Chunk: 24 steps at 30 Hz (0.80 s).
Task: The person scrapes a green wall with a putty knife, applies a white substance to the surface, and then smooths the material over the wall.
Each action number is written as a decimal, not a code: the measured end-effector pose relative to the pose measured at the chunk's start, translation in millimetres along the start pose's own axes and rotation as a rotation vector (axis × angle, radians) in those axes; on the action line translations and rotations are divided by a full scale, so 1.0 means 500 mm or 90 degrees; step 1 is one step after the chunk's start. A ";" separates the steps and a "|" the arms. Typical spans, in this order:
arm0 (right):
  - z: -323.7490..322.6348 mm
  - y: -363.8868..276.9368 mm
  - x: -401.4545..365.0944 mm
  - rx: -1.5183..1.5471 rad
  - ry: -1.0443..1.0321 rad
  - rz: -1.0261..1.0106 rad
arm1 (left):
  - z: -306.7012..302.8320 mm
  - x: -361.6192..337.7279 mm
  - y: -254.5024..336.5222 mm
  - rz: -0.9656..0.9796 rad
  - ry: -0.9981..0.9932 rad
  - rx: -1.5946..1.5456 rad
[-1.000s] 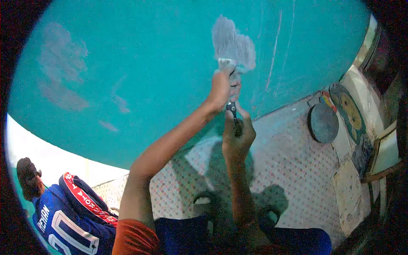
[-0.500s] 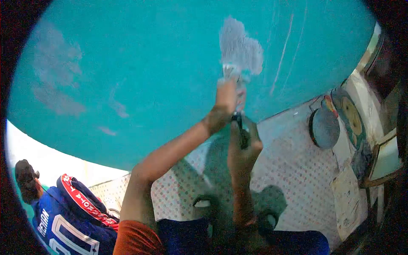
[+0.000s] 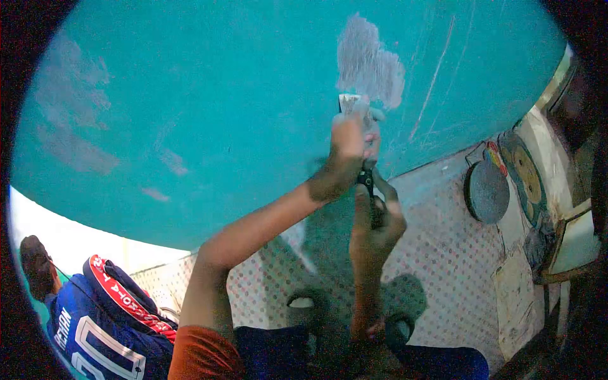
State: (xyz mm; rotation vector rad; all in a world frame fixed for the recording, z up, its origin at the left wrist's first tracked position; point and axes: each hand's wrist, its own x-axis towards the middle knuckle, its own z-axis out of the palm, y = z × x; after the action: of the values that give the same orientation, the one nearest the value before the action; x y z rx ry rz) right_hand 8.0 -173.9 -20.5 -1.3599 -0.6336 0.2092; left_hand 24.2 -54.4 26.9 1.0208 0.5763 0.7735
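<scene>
A putty knife (image 3: 349, 101) meets the turquoise wall (image 3: 221, 95) with its pale blade, just under a grey smear of putty (image 3: 369, 60). My left hand (image 3: 350, 140) is closed around the upper part of the knife, close to the blade, and somewhat blurred. Below it, my right hand (image 3: 379, 225) is closed on the dark handle (image 3: 365, 180), which shows a small hole. Fingers hide much of the tool between the two hands.
Fainter grey patches (image 3: 69, 95) and pale scratches (image 3: 434, 76) mark the wall. At lower left is a person in a blue shirt (image 3: 79, 316). A round dark pan (image 3: 487, 192) and a framed board (image 3: 575, 239) are at right, above a dotted tile floor (image 3: 443, 278).
The view has shifted slightly, and the wall patches sit further left or higher. Both hands stay on the putty knife, and its blade is a little lower relative to the grey patch.
</scene>
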 end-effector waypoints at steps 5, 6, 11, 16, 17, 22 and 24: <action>0.027 0.037 0.008 0.015 0.052 -0.103 | -0.014 0.037 -0.009 0.031 0.022 0.074; 0.027 0.026 0.021 0.016 0.046 -0.105 | -0.010 0.031 -0.008 0.026 0.067 0.075; 0.019 -0.014 0.035 -0.011 0.020 -0.038 | 0.018 0.020 0.041 -0.009 -0.014 0.042; 0.024 -0.006 0.033 -0.011 0.000 -0.046 | -0.002 0.021 0.019 0.017 -0.006 0.047; 0.027 -0.008 0.033 -0.002 0.006 -0.049 | -0.004 0.024 0.021 0.023 -0.020 0.043; 0.004 0.018 0.022 -0.058 -0.003 -0.068 | -0.007 0.018 -0.004 0.018 -0.006 0.013; 0.010 0.025 0.037 -0.066 0.007 -0.119 | 0.000 0.029 0.010 0.035 0.020 0.027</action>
State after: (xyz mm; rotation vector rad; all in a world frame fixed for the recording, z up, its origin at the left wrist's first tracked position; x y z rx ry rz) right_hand 22.9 -157.7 -26.6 -1.3904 -0.7665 0.0194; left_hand 31.6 -41.5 30.5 1.0684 0.5954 0.8301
